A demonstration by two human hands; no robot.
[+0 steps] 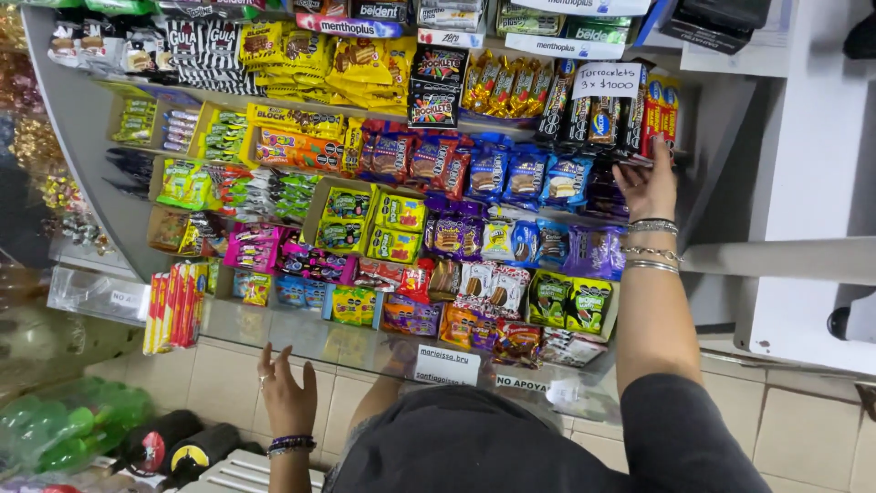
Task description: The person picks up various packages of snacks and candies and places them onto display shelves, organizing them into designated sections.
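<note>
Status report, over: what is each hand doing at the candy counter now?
Right hand reaching among dark snack packets at the display's far end. Left hand open, empty, fingers near the glass counter edge. Nothing blocking either hand.

Right hand (650, 187) fingers (662, 157) partly hidden among snack packs (639, 119), top-row boxes (456, 11) cut off by edge

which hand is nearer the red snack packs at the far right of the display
Right. The right hand touches the red snack packs; the left hand hangs below the glass counter edge, far across the display.
</note>
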